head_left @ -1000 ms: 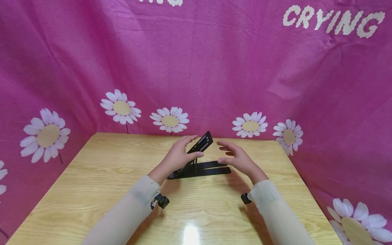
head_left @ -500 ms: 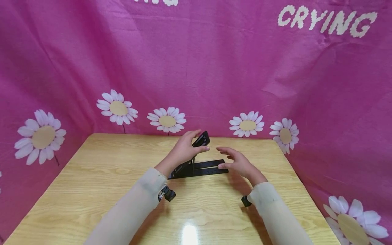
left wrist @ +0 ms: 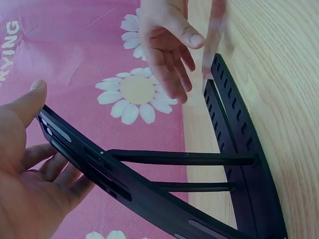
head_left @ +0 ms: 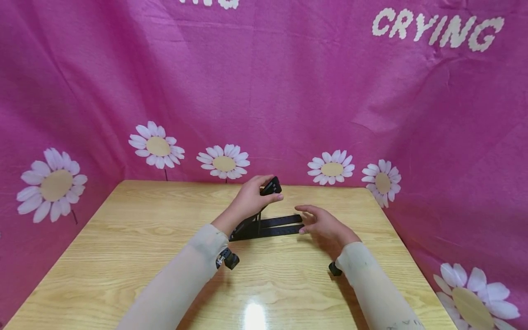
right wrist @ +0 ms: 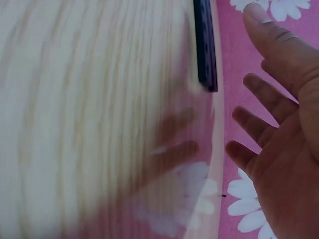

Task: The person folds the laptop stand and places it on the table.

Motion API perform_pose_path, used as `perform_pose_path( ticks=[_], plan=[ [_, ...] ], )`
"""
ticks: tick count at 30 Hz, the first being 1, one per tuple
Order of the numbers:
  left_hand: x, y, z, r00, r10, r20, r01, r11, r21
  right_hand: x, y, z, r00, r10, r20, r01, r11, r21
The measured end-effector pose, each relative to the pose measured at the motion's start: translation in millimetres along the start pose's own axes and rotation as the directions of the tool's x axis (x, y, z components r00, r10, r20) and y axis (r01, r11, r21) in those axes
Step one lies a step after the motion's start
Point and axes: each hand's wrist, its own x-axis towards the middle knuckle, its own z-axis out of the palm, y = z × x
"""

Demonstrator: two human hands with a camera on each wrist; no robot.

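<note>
Since the earlier head view, the right hand (head_left: 323, 224) is dropping from mid-air towards the low end of the stand, and the left hand (head_left: 251, 199) is closing further over the raised end; the change suggests steadying the base while the angle is being set. Pink daisy-print cloth (head_left: 264, 91): hanging behind and beside. Wooden worktop (head_left: 144, 238): carrying the item. Black folding stand (head_left: 268, 225): sitting mid-worktop, base bars lying flat, upper panel (left wrist: 94, 162) propped on two struts. Left grip: fingers and thumb curling round the panel's top edge. Right grip: released, fingers relaxing just beside the base tip (right wrist: 205, 47).
</note>
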Motion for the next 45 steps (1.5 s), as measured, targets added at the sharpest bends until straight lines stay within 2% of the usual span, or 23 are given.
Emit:
perform_pose_path(
  ticks=[8, 13, 15, 20, 22, 27, 33, 37, 45],
  plan=[
    [0.4, 2.1, 1.1, 1.000, -0.017, 0.003, 0.017, 1.000, 0.003, 8.6, 7.3, -8.5, 0.998, -0.036, 0.059, 0.042, 0.994, -0.104],
    [-0.1, 3.4, 2.2, 1.000, -0.012, 0.009, 0.012, 1.000, -0.010, 12.4, 12.1, -10.9, 0.995, -0.035, 0.098, 0.048, 0.990, -0.132],
    [0.1, 3.5, 2.6, 1.000, -0.005, 0.013, 0.006, 1.000, -0.023, 12.9, 14.4, -10.5, 0.994, -0.024, 0.106, 0.036, 0.993, -0.114],
    [0.5, 3.5, 2.9, 1.000, -0.002, 0.022, 0.003, 0.999, -0.048, 11.8, 19.1, -7.8, 0.993, 0.063, 0.103, -0.065, 0.998, 0.024],
    [1.0, 3.1, 2.1, 1.000, -0.003, 0.025, 0.004, 0.999, -0.042, 11.3, 19.6, -7.1, 0.992, 0.085, 0.094, -0.089, 0.995, 0.048],
    [2.1, 2.4, -0.7, 0.999, 0.022, 0.033, -0.022, 1.000, 0.017, 14.5, 16.0, -8.9, 0.994, 0.063, 0.093, -0.059, 0.998, -0.037],
    [1.3, 3.2, -2.1, 0.999, 0.037, 0.036, -0.039, 0.998, 0.057, 20.0, 14.1, -14.1, 0.984, 0.076, 0.162, -0.066, 0.996, -0.068],
    [0.9, 3.2, -2.8, 0.998, 0.041, 0.039, -0.044, 0.997, 0.071, 21.9, 13.6, -14.7, 0.982, 0.044, 0.182, -0.023, 0.993, -0.115],
    [1.0, 1.9, -6.8, 0.995, 0.074, 0.067, -0.078, 0.995, 0.069, 18.8, 14.8, -13.2, 0.985, 0.014, 0.170, 0.001, 0.996, -0.086]
  ],
)
